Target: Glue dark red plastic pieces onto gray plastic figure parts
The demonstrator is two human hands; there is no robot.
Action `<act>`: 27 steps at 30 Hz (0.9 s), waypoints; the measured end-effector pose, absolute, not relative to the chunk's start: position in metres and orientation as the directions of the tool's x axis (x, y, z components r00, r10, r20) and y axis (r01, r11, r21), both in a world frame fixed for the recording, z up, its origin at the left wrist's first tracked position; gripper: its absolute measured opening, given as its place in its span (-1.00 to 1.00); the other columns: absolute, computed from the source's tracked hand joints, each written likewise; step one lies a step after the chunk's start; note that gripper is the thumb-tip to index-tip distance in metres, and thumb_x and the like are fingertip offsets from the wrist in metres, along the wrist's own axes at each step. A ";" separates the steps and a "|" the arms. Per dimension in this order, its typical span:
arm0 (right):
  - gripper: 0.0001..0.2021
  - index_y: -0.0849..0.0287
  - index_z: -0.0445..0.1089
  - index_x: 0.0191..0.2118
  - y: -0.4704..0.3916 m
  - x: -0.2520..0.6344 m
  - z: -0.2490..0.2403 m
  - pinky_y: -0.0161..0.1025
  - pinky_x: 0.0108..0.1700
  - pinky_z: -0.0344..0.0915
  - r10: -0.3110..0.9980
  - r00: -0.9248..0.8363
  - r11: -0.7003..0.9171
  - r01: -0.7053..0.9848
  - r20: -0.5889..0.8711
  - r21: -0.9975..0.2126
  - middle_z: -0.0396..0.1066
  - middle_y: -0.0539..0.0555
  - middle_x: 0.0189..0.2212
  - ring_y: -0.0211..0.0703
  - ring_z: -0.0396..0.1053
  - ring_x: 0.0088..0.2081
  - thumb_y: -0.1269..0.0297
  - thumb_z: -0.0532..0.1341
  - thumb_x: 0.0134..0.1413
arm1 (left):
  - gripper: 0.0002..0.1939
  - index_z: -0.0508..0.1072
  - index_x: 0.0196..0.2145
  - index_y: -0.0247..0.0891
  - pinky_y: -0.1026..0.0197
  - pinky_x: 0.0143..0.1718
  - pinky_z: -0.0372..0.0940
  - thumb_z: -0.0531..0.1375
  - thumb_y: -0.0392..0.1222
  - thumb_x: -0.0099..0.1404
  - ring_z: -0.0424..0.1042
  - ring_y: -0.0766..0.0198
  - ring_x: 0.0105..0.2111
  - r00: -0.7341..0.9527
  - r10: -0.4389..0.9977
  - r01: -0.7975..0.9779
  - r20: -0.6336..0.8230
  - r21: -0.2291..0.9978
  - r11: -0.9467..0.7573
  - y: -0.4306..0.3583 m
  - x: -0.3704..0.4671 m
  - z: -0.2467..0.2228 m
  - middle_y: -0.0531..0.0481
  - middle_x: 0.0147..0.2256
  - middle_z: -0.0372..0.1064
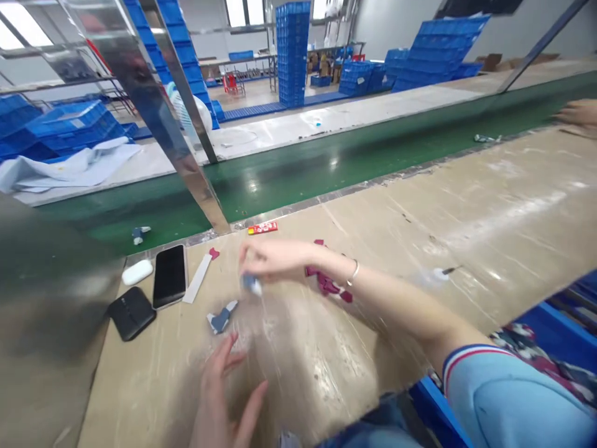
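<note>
My right hand (pixel 268 258) reaches across the table, its fingers closed on a small blue-grey and white plastic part (pixel 250 284), which is blurred. My left hand (pixel 221 395) is low in the view, fingers and thumb apart, with nothing between them. Just beyond its fingertips lies a similar blue-grey and white plastic part (pixel 221 318) on the tan tabletop (pixel 298 373). Several dark red plastic pieces (pixel 326 284) lie beneath and beside my right forearm. A white flat strip (pixel 198 279) rests further left, touching or close to a small dark red piece (pixel 214 253).
A phone (pixel 170 275), a black square case (pixel 132 313) and a white oval case (pixel 137 272) lie at left. A red packet (pixel 262 228) sits before the green belt (pixel 289 177). Another person's hand (pixel 578 113) is far right. Blue crates (pixel 431 404) stand below the table edge.
</note>
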State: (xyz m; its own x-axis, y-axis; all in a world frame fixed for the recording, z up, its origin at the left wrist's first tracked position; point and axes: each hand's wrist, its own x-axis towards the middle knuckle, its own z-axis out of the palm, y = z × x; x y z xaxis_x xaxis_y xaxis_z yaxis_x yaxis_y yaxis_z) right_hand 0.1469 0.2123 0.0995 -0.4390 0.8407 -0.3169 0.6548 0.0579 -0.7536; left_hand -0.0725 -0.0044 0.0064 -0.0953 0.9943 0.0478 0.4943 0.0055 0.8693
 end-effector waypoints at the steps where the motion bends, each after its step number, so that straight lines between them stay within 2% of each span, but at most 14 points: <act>1: -0.56 0.09 0.48 0.05 0.191 0.142 0.101 -0.35 -0.29 0.47 0.700 -0.599 0.080 0.606 -0.388 -0.792 0.61 -0.13 -0.42 -0.26 0.55 -0.44 0.16 0.57 0.15 | -0.40 0.40 0.37 -0.03 0.08 -0.13 0.69 0.32 0.11 0.46 0.70 -0.06 0.08 -0.065 0.998 0.444 -0.019 0.895 0.046 -0.005 -0.063 0.009 -0.20 0.21 0.60; 2: -0.48 0.10 0.42 0.08 0.171 0.142 0.101 -0.36 -0.32 0.42 0.509 -0.747 0.092 0.541 -0.427 -0.836 0.54 -0.20 -0.50 -0.28 0.50 -0.49 0.19 0.60 0.08 | -0.40 0.44 0.35 -0.03 0.10 -0.11 0.68 0.35 0.09 0.43 0.71 -0.06 0.08 -0.029 0.997 0.398 -0.071 0.914 0.077 -0.006 -0.056 0.011 -0.18 0.17 0.64; 4: -0.40 0.09 0.34 0.06 0.135 0.150 0.094 -0.38 -0.35 0.33 0.356 -0.833 0.029 0.464 -0.424 -0.885 0.43 -0.27 -0.56 -0.30 0.42 -0.52 0.22 0.63 0.01 | -0.44 0.54 0.26 -0.03 0.12 -0.06 0.67 0.43 0.03 0.35 0.75 -0.03 0.00 0.049 0.990 0.342 -0.132 0.933 0.108 -0.010 -0.044 0.010 -0.11 0.08 0.71; 6: -0.39 0.05 0.30 0.00 0.106 0.165 0.081 -0.39 -0.36 0.26 0.454 -0.804 -0.053 0.406 -0.384 -0.912 0.41 -0.28 -0.52 -0.34 0.36 -0.49 0.20 0.65 -0.03 | -0.41 0.59 0.23 -0.03 0.13 -0.06 0.67 0.48 -0.04 0.26 0.77 -0.01 -0.07 0.126 0.983 0.338 -0.133 0.937 0.084 -0.015 -0.034 0.006 -0.07 0.03 0.73; 9: -0.35 0.02 0.28 -0.03 0.068 0.188 0.054 -0.38 -0.39 0.17 0.642 -0.689 -0.192 0.281 -0.337 -0.940 0.40 -0.27 -0.47 -0.37 0.27 -0.48 0.09 0.67 -0.09 | -0.36 0.57 0.27 -0.05 0.14 0.01 0.65 0.47 -0.14 0.23 0.76 0.01 -0.02 0.259 0.965 0.353 -0.036 0.934 -0.060 -0.020 -0.019 -0.003 -0.07 0.08 0.72; 11: -0.28 0.01 0.27 0.07 0.043 0.200 0.038 -0.37 -0.41 0.15 0.679 -0.650 -0.311 0.169 -0.343 -0.935 0.39 -0.27 -0.49 -0.35 0.28 -0.50 -0.01 0.65 -0.08 | -0.40 0.58 0.26 -0.05 0.19 0.03 0.63 0.42 -0.19 0.26 0.76 0.09 -0.06 0.355 0.934 0.337 0.045 0.925 -0.173 -0.021 -0.010 -0.008 -0.06 0.06 0.72; 13: -0.16 0.00 0.25 0.20 0.021 0.212 0.024 -0.37 -0.45 0.14 0.764 -0.582 -0.369 -0.039 -0.279 -0.929 0.37 -0.25 -0.49 -0.33 0.28 -0.52 -0.13 0.63 -0.08 | -0.44 0.58 0.26 -0.06 0.26 -0.04 0.63 0.39 -0.20 0.30 0.74 0.18 -0.19 0.416 0.906 0.325 0.074 0.919 -0.224 -0.022 -0.004 -0.009 -0.02 -0.06 0.74; 15: -0.10 -0.03 0.26 0.26 0.005 0.230 0.011 -0.36 -0.51 0.07 0.913 -0.385 -0.290 -0.375 -0.136 -0.880 0.35 -0.22 -0.46 -0.32 0.21 -0.53 -0.35 0.55 -0.07 | -0.44 0.57 0.27 -0.09 0.29 -0.12 0.62 0.39 -0.16 0.32 0.70 0.23 -0.29 0.420 0.907 0.348 0.017 0.921 -0.178 -0.020 -0.001 -0.006 0.02 -0.18 0.72; 17: -0.11 -0.02 0.32 0.25 -0.002 0.255 -0.002 -0.34 -0.58 -0.01 0.995 -0.083 -0.099 -0.681 -0.057 -0.726 0.32 -0.19 -0.44 -0.32 0.09 -0.55 -0.55 0.38 0.00 | -0.44 0.55 0.28 -0.10 0.28 -0.17 0.61 0.37 -0.09 0.35 0.68 0.23 -0.32 0.366 0.925 0.386 -0.099 0.921 -0.054 -0.017 0.000 -0.001 0.06 -0.24 0.69; 18: -0.14 0.01 0.35 0.23 -0.003 0.269 -0.009 -0.33 -0.60 -0.02 0.998 0.015 -0.028 -0.774 -0.063 -0.633 0.31 -0.18 -0.42 -0.32 0.05 -0.56 -0.56 0.32 0.07 | -0.43 0.54 0.30 -0.10 0.27 -0.19 0.61 0.36 -0.05 0.36 0.67 0.23 -0.32 0.328 0.932 0.396 -0.156 0.918 0.015 -0.014 0.000 0.002 0.07 -0.24 0.68; 20: -0.29 0.10 0.39 0.21 0.001 0.299 -0.023 -0.36 -0.61 0.06 0.994 0.075 0.031 -0.883 -0.075 -0.469 0.34 -0.17 -0.40 -0.33 0.07 -0.57 -0.37 0.34 0.23 | -0.37 0.51 0.34 -0.11 0.23 -0.19 0.60 0.36 0.00 0.35 0.65 0.23 -0.32 0.244 0.943 0.394 -0.228 0.911 0.118 -0.009 -0.002 0.007 0.07 -0.23 0.65; 23: -0.68 0.12 0.44 0.04 0.014 0.333 -0.039 -0.42 -0.52 0.24 0.999 -0.018 -0.033 -0.949 -0.050 -0.312 0.37 -0.16 -0.43 -0.34 0.21 -0.54 0.04 0.37 0.34 | -0.29 0.46 0.39 -0.13 0.25 -0.22 0.55 0.38 0.00 0.33 0.56 0.29 -0.37 0.175 0.960 0.377 -0.221 0.915 0.142 -0.001 -0.003 0.009 0.10 -0.28 0.56; 25: -0.80 0.09 0.44 -0.06 0.022 0.338 -0.042 -0.42 -0.48 0.31 0.996 -0.081 -0.089 -0.964 -0.039 -0.252 0.37 -0.16 -0.46 -0.34 0.25 -0.53 0.16 0.38 0.31 | -0.28 0.45 0.39 -0.16 0.28 -0.27 0.50 0.39 -0.04 0.32 0.50 0.33 -0.40 0.191 0.962 0.364 -0.193 0.925 0.114 0.003 -0.004 0.007 0.12 -0.31 0.50; 27: -0.79 0.06 0.45 -0.10 0.025 0.323 -0.037 -0.38 -0.51 0.32 0.993 -0.092 -0.110 -0.957 -0.081 -0.267 0.36 -0.15 -0.48 -0.31 0.26 -0.55 0.14 0.40 0.26 | -0.26 0.45 0.39 -0.20 0.30 -0.31 0.46 0.40 -0.07 0.29 0.46 0.34 -0.41 0.219 0.959 0.330 -0.181 0.938 0.102 0.006 -0.005 0.005 0.12 -0.33 0.47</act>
State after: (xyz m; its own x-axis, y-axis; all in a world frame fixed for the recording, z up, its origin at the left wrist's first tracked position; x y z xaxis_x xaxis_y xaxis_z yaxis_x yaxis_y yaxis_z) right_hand 0.3228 0.0251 -0.0365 -0.0915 0.9925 -0.0810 -0.9573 -0.1101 -0.2673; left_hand -0.0047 0.0064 0.0046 0.2193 0.9587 -0.1813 0.3303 0.1019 0.9384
